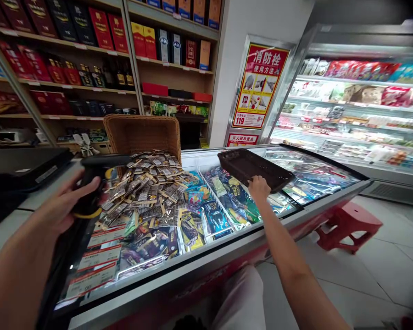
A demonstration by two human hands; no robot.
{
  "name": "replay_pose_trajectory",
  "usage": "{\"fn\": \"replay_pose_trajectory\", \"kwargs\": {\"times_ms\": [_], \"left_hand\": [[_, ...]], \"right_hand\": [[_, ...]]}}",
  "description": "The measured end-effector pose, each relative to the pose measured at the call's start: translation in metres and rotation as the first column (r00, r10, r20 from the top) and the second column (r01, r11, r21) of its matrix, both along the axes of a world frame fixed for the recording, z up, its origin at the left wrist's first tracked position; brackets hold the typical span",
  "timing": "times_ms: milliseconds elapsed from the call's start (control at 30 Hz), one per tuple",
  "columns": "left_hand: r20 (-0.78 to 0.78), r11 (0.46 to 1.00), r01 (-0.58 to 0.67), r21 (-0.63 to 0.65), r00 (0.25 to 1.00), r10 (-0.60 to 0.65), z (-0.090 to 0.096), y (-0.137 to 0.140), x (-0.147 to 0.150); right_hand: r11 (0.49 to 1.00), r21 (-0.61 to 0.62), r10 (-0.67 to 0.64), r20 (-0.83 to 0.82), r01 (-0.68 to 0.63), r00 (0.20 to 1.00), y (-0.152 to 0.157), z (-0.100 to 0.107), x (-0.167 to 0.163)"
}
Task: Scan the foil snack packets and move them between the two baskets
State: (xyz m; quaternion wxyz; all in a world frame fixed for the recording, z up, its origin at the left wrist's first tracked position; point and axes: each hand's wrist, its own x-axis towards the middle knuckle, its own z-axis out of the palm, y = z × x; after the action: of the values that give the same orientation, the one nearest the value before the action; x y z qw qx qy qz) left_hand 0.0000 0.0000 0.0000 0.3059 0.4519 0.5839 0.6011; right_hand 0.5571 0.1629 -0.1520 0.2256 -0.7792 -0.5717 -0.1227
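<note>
The left hand point(67, 206) is wrapped around the handle of a black and yellow scanner point(89, 181), with the thumb lying along its side. The scanner is up in the air near the left end of a long freezer point(206, 250). The right hand point(259, 188) is closed on the near edge of a dark brown tray point(249, 165). The tray is over the middle part of the freezer, and its open side faces up. I cannot tell if its bottom touches the freezer. Between the two hands, a big heap of small flat packets point(154, 192) lies on the freezer. A tan woven basket point(142, 130) lies on its side behind the heap, with its mouth facing the person, and some of the packets are in that mouth. Bright bags of cold treats point(191, 229) show in the freezer, in front of the heap and to the right of it. White price cards point(98, 261) with red lines are in a row at the near left corner. A red stool point(354, 224) stands on the floor to the right of the freezer. Tall shelves point(174, 66) full of boxes stand at the back, next to a wall with a red and yellow poster point(259, 87). Far right, a bright fridge point(358, 105) has rows of packed food.
</note>
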Motion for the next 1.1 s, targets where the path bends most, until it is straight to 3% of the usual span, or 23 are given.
{"fn": "replay_pose_trajectory", "kwargs": {"times_ms": [100,200,333,433,567,800,933,1033,1100], "left_hand": [[0.090,0.988,0.149,0.050,0.984,-0.153,-0.004,0.034,0.034],[0.072,0.972,0.230,0.047,0.970,-0.233,-0.024,0.056,0.061],[0.076,0.960,0.280,-0.023,0.958,-0.277,-0.062,0.060,0.073],[0.066,0.953,0.301,-0.018,0.952,-0.300,-0.077,0.056,0.073],[0.042,0.955,0.297,0.027,0.954,-0.298,-0.075,0.051,0.074],[0.071,0.976,0.211,0.054,0.974,-0.215,-0.081,0.052,0.073],[0.064,0.969,0.240,0.052,0.968,-0.243,-0.092,0.059,0.070],[0.039,0.965,0.260,0.035,0.964,-0.261,-0.092,0.059,0.072],[0.030,0.966,0.255,0.034,0.966,-0.256,-0.090,0.057,0.074]], "right_hand": [[0.995,0.013,0.096,0.037,-0.097,0.995,0.014,0.003,-0.037],[0.986,0.018,0.162,0.072,-0.164,0.984,0.023,0.001,-0.058],[0.970,0.002,0.243,0.098,-0.244,0.965,0.023,0.001,-0.052],[0.963,-0.016,0.269,0.092,-0.268,0.959,0.012,0.004,-0.036],[0.975,-0.054,0.219,0.091,-0.215,0.971,-0.005,0.013,-0.040],[0.990,-0.054,0.135,0.112,-0.130,0.984,-0.023,0.014,-0.124],[0.995,-0.035,0.097,0.072,-0.095,0.993,-0.025,0.025,-0.147],[0.985,0.047,0.162,0.105,-0.167,0.981,-0.016,0.037,-0.163],[0.960,0.031,0.274,0.085,-0.278,0.958,-0.004,0.041,-0.182]]}}
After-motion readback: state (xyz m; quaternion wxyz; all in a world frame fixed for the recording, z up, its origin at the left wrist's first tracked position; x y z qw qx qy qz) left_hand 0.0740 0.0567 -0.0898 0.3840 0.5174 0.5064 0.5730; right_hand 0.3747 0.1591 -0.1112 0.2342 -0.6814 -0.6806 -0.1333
